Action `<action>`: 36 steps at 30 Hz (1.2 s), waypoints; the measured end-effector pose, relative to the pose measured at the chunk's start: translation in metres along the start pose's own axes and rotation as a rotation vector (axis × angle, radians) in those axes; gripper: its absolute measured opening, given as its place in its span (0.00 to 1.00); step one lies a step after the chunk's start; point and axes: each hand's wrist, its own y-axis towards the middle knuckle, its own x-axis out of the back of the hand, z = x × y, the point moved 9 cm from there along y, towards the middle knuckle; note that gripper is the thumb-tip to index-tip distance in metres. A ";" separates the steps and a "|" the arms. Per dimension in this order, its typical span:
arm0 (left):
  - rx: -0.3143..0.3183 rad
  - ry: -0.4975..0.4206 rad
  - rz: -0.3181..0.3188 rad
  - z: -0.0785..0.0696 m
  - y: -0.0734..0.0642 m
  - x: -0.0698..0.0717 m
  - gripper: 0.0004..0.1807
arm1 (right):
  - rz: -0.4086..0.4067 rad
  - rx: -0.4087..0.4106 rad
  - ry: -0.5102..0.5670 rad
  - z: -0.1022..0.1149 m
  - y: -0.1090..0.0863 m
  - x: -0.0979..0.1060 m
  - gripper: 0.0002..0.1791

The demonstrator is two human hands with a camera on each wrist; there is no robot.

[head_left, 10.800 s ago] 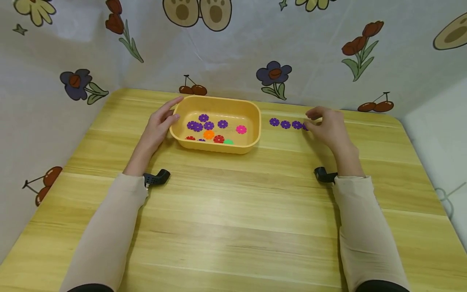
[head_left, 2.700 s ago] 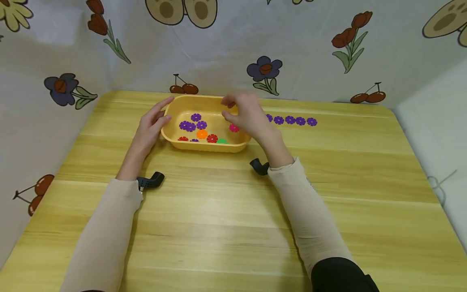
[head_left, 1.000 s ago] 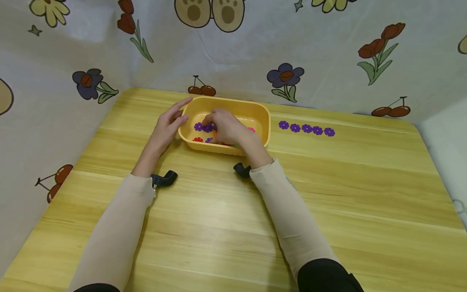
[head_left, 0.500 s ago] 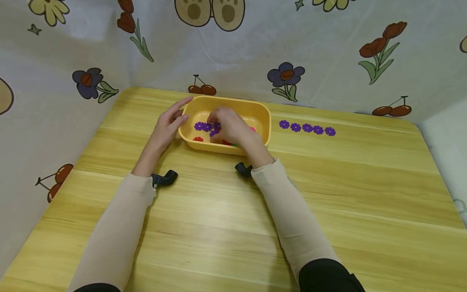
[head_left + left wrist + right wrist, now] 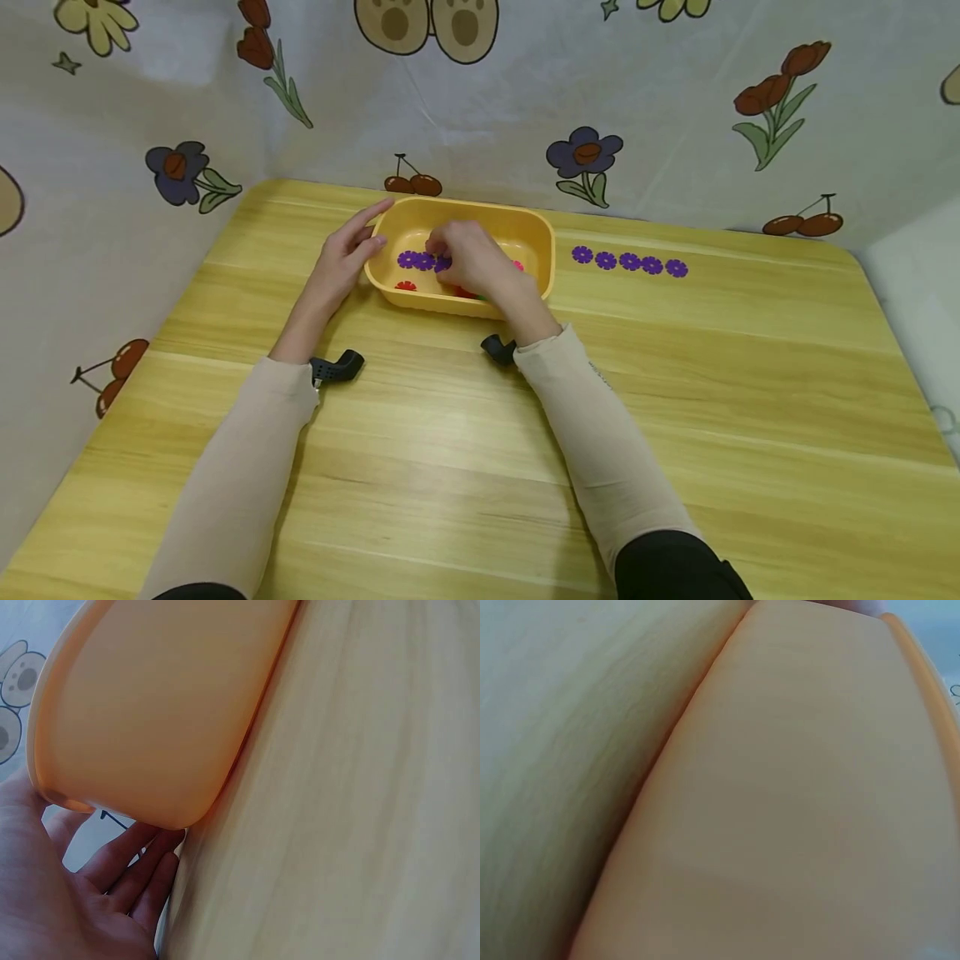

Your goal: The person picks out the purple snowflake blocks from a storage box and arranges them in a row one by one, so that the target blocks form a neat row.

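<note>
In the head view, a yellow plastic basin [image 5: 536,242] stands on the wooden table. My left hand [image 5: 341,258] steadies its left end, thumb at the rim; in the left wrist view the loosely extended fingers [image 5: 135,870] touch the outer wall. My right hand [image 5: 476,262] reaches inside, thumb and curled fingers around a purple snowflake disc [image 5: 444,264] near the basin floor, partly hidden by the fingers. More purple discs [image 5: 415,260] and a red disc [image 5: 406,286] lie to its left. Pink, red and green ones show partly behind the hand. The right wrist view shows mostly basin wall.
To the basin's right, several purple discs [image 5: 630,262] lie in a row on the table [image 5: 450,458]. A patterned cloth [image 5: 480,108] hangs behind the table's back edge.
The row gained a purple disc since the oldest frame. My right hand went from the row into the basin, drew a purple disc back from the front wall, and its thumb closed in. Left hand stayed.
</note>
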 end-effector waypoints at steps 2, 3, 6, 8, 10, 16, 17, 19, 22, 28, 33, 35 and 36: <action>0.003 0.004 -0.004 0.000 -0.001 0.000 0.28 | -0.005 0.005 -0.010 0.001 0.001 0.000 0.18; 0.003 0.005 -0.006 0.000 -0.001 0.001 0.28 | -0.008 0.007 -0.016 0.001 0.001 0.000 0.18; 0.004 0.007 -0.005 0.000 -0.001 0.001 0.28 | -0.024 0.017 -0.017 0.002 0.000 0.002 0.17; 0.002 0.008 -0.004 0.000 -0.001 0.001 0.28 | -0.041 0.027 -0.005 0.003 -0.001 0.004 0.17; 0.000 0.016 -0.004 0.000 -0.002 0.002 0.28 | -0.059 0.039 0.012 0.005 -0.002 0.008 0.17; 0.000 0.024 -0.019 0.002 -0.005 0.005 0.28 | -0.093 0.053 0.057 0.008 -0.009 0.021 0.17; 0.001 0.020 -0.019 0.002 -0.006 0.005 0.27 | -0.098 0.055 0.059 0.008 -0.009 0.022 0.18; 0.005 0.016 -0.019 0.003 -0.006 0.004 0.27 | -0.107 0.063 0.056 0.010 -0.011 0.026 0.18; 0.013 0.015 -0.017 0.003 -0.006 0.002 0.28 | -0.113 0.080 0.041 0.011 -0.014 0.030 0.19; 0.007 0.010 -0.003 0.001 -0.002 -0.001 0.28 | -0.142 0.075 0.077 0.004 -0.027 0.045 0.20; 0.007 0.006 -0.005 -0.001 -0.002 0.000 0.28 | -0.170 0.079 0.116 -0.010 -0.039 0.058 0.19; 0.008 0.016 -0.008 0.000 -0.002 0.001 0.28 | -0.177 0.081 0.115 -0.017 -0.043 0.062 0.19; 0.009 0.021 -0.009 0.000 -0.002 0.001 0.28 | -0.177 0.081 0.119 -0.020 -0.046 0.064 0.19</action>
